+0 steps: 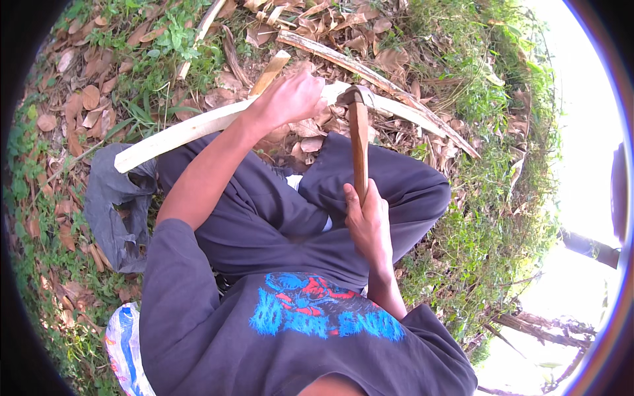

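Note:
A long pale strip of wood [181, 135] runs in a curve across the ground in front of my crossed legs. My left hand [294, 98] is closed around its middle, knuckles up. Just beside that hand a short yellowish piece of wood [269, 72] sticks up, its lower end hidden. My right hand [370, 221] grips the wooden handle of an adze [359, 142], held upright in the picture. The adze's dark metal head meets or overlaps the pale strip just right of my left hand; whether it touches cannot be made out.
A rough, bark-edged wood strip [383, 82] lies beyond the pale one. Another thin strip [200, 36] lies at the far left. Dry leaves [92, 99] and grass surround me. Dark grey cloth [112, 211] is by my left knee, with a printed plastic bag [125, 346] nearer.

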The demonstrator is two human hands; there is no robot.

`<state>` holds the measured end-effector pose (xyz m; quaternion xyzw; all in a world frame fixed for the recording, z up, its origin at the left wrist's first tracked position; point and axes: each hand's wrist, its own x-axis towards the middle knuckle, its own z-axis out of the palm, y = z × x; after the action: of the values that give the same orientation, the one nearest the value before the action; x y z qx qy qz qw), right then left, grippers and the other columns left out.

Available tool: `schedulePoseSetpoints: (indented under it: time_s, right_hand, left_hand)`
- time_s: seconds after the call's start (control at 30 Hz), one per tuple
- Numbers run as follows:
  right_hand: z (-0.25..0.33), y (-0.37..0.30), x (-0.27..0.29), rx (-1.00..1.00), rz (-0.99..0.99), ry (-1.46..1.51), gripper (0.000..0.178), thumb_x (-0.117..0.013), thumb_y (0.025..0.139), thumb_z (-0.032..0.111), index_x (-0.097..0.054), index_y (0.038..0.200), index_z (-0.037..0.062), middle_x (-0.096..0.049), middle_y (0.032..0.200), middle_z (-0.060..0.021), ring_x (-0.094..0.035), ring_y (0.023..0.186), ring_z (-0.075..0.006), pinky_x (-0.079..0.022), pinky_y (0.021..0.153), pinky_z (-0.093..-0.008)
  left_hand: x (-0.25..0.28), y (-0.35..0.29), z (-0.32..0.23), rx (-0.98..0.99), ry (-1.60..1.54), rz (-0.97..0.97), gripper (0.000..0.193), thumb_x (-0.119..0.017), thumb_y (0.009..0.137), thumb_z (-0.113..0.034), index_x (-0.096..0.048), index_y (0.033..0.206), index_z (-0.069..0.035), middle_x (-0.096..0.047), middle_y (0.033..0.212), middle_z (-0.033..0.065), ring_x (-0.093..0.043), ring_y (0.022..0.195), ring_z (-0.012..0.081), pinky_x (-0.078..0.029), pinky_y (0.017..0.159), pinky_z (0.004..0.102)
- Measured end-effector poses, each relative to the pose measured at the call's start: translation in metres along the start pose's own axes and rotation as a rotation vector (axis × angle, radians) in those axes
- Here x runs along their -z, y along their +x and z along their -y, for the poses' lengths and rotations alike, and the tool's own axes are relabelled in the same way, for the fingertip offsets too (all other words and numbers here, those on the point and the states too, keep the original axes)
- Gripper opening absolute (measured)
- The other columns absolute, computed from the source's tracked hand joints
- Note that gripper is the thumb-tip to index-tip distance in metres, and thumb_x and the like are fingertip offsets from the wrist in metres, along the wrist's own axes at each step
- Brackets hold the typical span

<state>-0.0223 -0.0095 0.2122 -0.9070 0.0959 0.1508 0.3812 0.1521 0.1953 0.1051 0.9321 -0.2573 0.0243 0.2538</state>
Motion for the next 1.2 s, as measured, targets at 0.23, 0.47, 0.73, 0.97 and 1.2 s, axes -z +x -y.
schedulePoseSetpoints:
  time_s: [0.23,0.47,0.73,0.97,1.2]
  right_hand:
    - [0.008,-0.005,0.031,-0.199,-0.102,0.465,0.027,-0.058,0.107,0.03,-0.05,0.095,0.0077,-0.047,0.06,0.0039,-0.046,0.047,-0.0044,-0.036,0.039,-0.0232]
    - [-0.014,-0.002,0.067,-0.08,-0.201,0.594,0.027,-0.055,0.109,0.029,-0.046,0.094,0.008,-0.038,0.059,0.0058,-0.034,0.04,-0.0019,-0.028,0.033,-0.0195]
    - [-0.058,-0.022,0.066,-0.22,-0.141,0.805,0.025,-0.055,0.108,0.027,-0.045,0.097,0.0075,-0.036,0.058,0.0057,-0.035,0.039,-0.0031,-0.03,0.034,-0.0213]
    - [-0.065,-0.019,0.058,-0.261,-0.026,0.876,0.025,-0.055,0.109,0.027,-0.044,0.096,0.0083,-0.037,0.059,0.0055,-0.035,0.041,-0.0031,-0.031,0.035,-0.0211]
    - [-0.061,-0.027,0.057,-0.227,0.022,0.846,0.028,-0.056,0.108,0.031,-0.044,0.095,0.0093,-0.037,0.059,0.0051,-0.036,0.041,-0.0028,-0.032,0.035,-0.0204]
  left_hand:
    - [0.023,0.005,0.018,0.088,-0.112,0.15,0.073,-0.079,0.083,-0.034,-0.046,0.137,0.002,-0.065,0.118,0.0253,-0.065,0.111,0.0391,-0.055,0.098,0.0445]
    - [0.071,-0.038,0.026,0.249,-0.049,0.21,0.098,-0.083,0.077,-0.04,-0.036,0.157,-0.007,-0.053,0.148,0.022,-0.054,0.134,0.0376,-0.042,0.116,0.0446]
    - [0.25,-0.098,-0.015,-0.292,-0.786,0.033,0.083,-0.078,0.086,-0.043,-0.047,0.146,0.007,-0.064,0.136,0.0192,-0.068,0.114,0.0308,-0.05,0.102,0.0447]
    - [0.146,-0.069,0.012,0.448,0.0,0.14,0.114,-0.087,0.068,-0.057,-0.037,0.156,-0.005,-0.046,0.15,0.0308,-0.049,0.136,0.047,-0.044,0.111,0.0491]
    - [0.088,-0.073,0.028,0.341,0.054,0.198,0.04,-0.064,0.096,-0.042,-0.069,0.107,-0.003,-0.069,0.088,0.0272,-0.066,0.087,0.0473,-0.054,0.077,0.0512]
